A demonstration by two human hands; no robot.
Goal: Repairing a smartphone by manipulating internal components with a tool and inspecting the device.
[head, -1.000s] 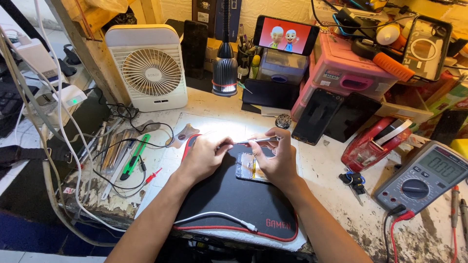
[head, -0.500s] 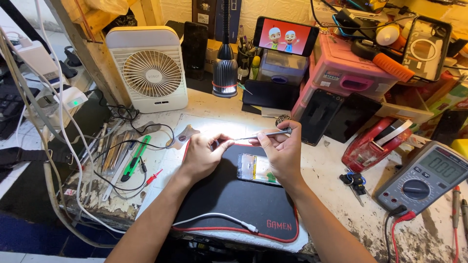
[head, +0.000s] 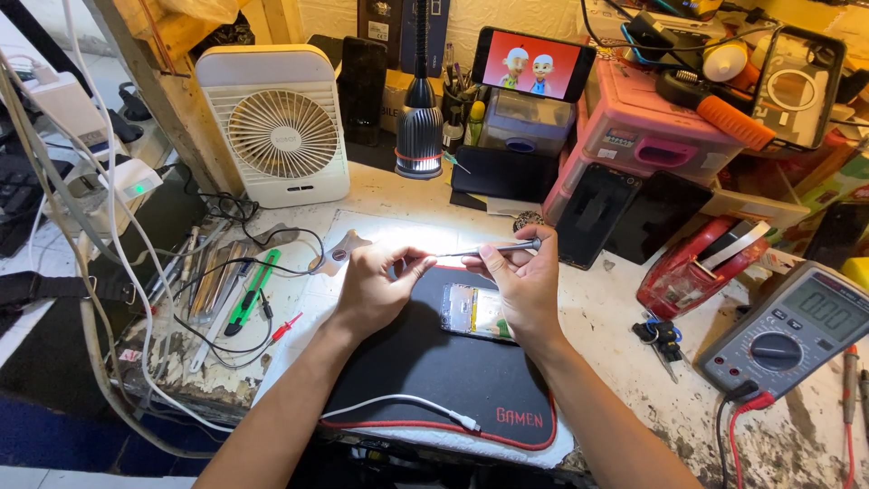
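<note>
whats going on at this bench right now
A person sits at a cluttered repair bench. The right hand holds a slim metal screwdriver level, and the left hand pinches at its tip. Both hands are raised just above an opened phone lying on a black mat under a bright lamp. A white fan, a multimeter and a propped phone playing a cartoon stand around them.

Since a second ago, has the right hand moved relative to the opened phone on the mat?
Yes. The right hand with the screwdriver has lifted off the opened phone, toward the lamp.
</note>
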